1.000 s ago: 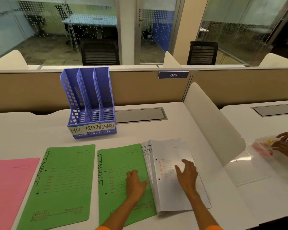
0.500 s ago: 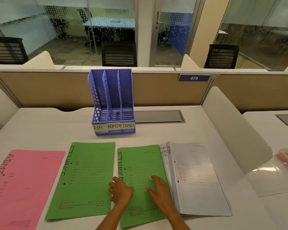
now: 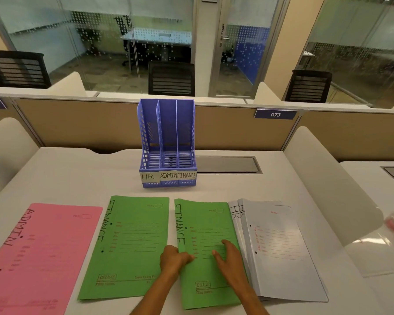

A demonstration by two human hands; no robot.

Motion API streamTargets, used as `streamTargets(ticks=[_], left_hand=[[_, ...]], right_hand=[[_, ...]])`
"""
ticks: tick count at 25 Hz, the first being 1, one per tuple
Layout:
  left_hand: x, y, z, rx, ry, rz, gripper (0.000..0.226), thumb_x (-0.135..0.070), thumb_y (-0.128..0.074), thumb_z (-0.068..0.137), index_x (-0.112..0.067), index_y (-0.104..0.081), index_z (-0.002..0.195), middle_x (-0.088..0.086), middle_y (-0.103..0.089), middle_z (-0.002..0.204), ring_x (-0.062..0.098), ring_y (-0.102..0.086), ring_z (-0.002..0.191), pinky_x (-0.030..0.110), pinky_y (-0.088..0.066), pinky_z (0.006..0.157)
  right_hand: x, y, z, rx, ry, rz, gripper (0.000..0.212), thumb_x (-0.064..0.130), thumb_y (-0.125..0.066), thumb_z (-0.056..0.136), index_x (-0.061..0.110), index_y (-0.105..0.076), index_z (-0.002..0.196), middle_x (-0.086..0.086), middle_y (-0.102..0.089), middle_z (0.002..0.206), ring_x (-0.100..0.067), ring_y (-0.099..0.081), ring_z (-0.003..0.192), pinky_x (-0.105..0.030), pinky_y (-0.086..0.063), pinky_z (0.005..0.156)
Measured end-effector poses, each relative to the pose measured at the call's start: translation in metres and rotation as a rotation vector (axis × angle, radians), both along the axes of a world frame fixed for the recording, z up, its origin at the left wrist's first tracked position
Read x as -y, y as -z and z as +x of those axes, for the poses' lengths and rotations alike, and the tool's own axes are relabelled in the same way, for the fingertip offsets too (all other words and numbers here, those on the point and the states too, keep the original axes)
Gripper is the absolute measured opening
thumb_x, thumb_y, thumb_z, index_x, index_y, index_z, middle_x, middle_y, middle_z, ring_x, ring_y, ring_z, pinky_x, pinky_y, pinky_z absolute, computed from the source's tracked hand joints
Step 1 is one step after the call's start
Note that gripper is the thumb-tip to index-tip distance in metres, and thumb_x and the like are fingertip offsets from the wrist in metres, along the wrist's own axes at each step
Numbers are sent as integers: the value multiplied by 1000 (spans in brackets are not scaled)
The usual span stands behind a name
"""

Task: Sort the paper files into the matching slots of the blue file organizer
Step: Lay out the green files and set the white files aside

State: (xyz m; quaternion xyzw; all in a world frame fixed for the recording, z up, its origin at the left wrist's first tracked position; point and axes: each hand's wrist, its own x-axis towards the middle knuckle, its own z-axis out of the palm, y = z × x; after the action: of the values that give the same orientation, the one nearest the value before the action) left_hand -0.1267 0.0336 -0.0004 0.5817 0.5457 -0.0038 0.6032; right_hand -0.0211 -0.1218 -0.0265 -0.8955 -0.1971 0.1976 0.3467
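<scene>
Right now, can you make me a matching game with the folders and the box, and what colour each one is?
Things:
1. ADMIN folder
2. folder under both hands
3. HR folders
4. file organizer

Colours:
a. white
b. blue
c. pink
d. green

Pairs: 1-c, 2-d, 3-a, 4-b

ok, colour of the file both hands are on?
Green, marked FINANCE: the right green file, with the left hand at its spine edge. Head view.
</scene>
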Motion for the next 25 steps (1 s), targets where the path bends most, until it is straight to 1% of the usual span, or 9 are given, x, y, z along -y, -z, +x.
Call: streamTargets(ticks=[3, 5, 9, 12, 15, 17, 20, 23, 25], left_hand=[[-11, -12, -4, 72, -17, -27, 31, -4, -85, 62, -1, -64, 85, 14, -73, 84, 29, -72, 76, 46, -62, 72], [-22, -20, -11, 110, -40, -42, 35, -3, -84, 63, 1, -63, 90, 15, -73, 85, 29, -72, 76, 45, -62, 70], [-58, -31, -34, 167, -140, -28, 28, -1, -82, 67, -2, -66, 90, 16, -74, 86, 31, -73, 75, 43, -62, 68], [-86, -39, -58, 197, -179, -23, 23, 1, -79, 72, -2, -67, 91, 17, -74, 88, 32, -73, 77, 46, -61, 71], [-116, -37, -83, 205, -216, -6, 30, -2, -80, 71, -2, -66, 98, 17, -73, 94, 31, -73, 80, 46, -61, 73], [-135, -28, -98, 198, -200, 28, 42, -11, -82, 67, -3, -65, 105, 16, -72, 100, 31, -72, 85, 49, -60, 78], [-158, -18, -120, 182, -196, 80, 32, -8, -78, 74, -5, -67, 104, 14, -71, 102, 32, -71, 87, 49, -59, 81], [-172, -12, -136, 142, -212, 162, 22, -9, -78, 76, -11, -70, 97, 13, -74, 99, 29, -72, 84, 47, -60, 80], [-177, -7, -143, 107, -213, 210, 21, -10, -78, 77, -10, -71, 97, 12, -75, 97, 27, -72, 82, 41, -60, 78]], right_hand=[[-7, -8, 4, 45, 59, 30, 61, 42, -63, 86, 13, -42, 135, -7, -49, 138, -22, -45, 126, -37, -39, 106], [-13, -13, 9, 39, 95, 69, 64, 44, -64, 85, 14, -41, 136, -8, -49, 139, -23, -45, 126, -39, -40, 104], [-30, -12, 15, -157, 198, 161, 79, 46, -69, 80, 13, -32, 142, -13, -43, 143, -31, -48, 124, -45, -45, 100], [-50, -14, 6, -433, 210, 257, 76, 38, -73, 79, 14, -32, 138, -13, -58, 125, -27, -65, 100, -44, -56, 83], [-78, -15, -9, -573, 204, 353, 60, 13, -75, 80, 11, -39, 128, -9, -68, 101, -25, -71, 84, -39, -59, 69], [-99, -13, -18, -576, 200, 358, 58, 7, -74, 79, 11, -41, 126, -12, -69, 103, -26, -70, 86, -40, -59, 71], [-130, -9, -35, -541, 149, 322, 60, 3, -73, 78, 14, -42, 127, -13, -66, 109, -25, -68, 90, -42, -58, 76], [-152, -6, -46, -463, 112, 263, 59, -3, -70, 76, 16, -46, 126, -12, -63, 107, -21, -62, 91, -32, -55, 67], [-162, -4, -50, -426, 99, 223, 59, -7, -67, 75, 16, -48, 126, -12, -63, 105, -17, -62, 88, -27, -51, 63]])
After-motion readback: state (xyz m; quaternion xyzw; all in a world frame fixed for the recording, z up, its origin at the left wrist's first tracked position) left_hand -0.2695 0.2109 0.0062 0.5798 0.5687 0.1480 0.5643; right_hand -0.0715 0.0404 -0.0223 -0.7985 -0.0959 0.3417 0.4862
